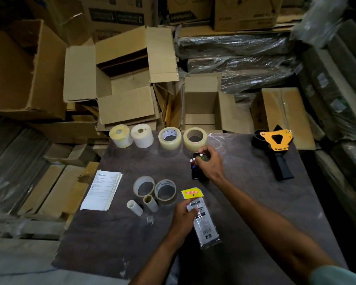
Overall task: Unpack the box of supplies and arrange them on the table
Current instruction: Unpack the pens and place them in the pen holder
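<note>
My left hand [183, 218] grips a clear plastic packet with a yellow header card [201, 214] just above the dark table [245, 202]. My right hand [209, 162] is closed on a small bundle of markers with white caps [194, 164], touching a dark holder on the table. Along the far edge stand two white label rolls [120, 135] [142, 135] and two clear tape rolls [170, 137] [194, 136]. Two nearly spent tape rolls [143, 186] [165, 191] and two small cores [134, 207] [150, 203] lie mid-table.
A stack of printed papers [102, 190] lies at the table's left edge. A yellow and black tape dispenser [276, 149] rests at the right. Open cardboard boxes [123, 79] [203, 103] and wrapped bundles crowd the floor beyond the table.
</note>
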Motion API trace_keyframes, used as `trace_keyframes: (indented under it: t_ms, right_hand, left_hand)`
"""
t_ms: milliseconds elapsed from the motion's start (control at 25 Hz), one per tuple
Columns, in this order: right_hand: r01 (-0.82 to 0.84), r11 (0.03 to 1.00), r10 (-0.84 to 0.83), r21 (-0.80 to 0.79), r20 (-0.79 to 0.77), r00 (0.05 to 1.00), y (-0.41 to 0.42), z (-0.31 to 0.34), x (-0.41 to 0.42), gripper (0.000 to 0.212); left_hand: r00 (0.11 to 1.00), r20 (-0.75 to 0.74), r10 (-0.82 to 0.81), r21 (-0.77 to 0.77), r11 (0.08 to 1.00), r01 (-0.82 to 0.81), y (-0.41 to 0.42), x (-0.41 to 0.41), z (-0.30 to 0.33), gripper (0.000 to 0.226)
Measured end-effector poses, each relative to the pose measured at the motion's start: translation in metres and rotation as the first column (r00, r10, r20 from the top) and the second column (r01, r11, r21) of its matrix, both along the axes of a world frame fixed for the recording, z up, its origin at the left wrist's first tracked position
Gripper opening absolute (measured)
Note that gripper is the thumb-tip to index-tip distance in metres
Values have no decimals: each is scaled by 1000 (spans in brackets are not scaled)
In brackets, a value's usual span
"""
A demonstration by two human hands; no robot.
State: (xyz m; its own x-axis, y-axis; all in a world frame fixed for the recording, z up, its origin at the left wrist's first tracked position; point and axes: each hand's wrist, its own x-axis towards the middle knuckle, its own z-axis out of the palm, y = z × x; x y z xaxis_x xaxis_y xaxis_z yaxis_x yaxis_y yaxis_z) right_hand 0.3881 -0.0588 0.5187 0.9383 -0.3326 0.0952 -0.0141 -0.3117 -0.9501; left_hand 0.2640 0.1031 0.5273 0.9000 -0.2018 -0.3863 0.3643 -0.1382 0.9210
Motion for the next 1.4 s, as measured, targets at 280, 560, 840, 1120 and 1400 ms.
trace_keyframes:
  t_ms: [280,560,840,1120,1400]
  right_hand:
    - [182,969,-190,169,35,981,-20,12,-36,12]
    - [218,863,-130,455,-217,967,-25,-41,-139,10]
    - [126,809,75,574,-315,946,-46,-34,-215,18]
    - [224,838,29,498,-449,893,-64,-56,-232,15]
    - [139,853,154,503,-498,853,-14,-78,-219,18]
  left_hand:
    - [998,-60,25,-63,998,-29,-12,-2,-6,33]
    - [999,-13,50,-18,999,-50,-36,-3,-21,32]
    - [1000,10,1,18,1000,-1,-63,-28,-28,30]
    - [983,-134,126,-79,987,-137,-63,-71,-41,32]
    - [751,-3,661,98,747,-657,20,-74,-57,40]
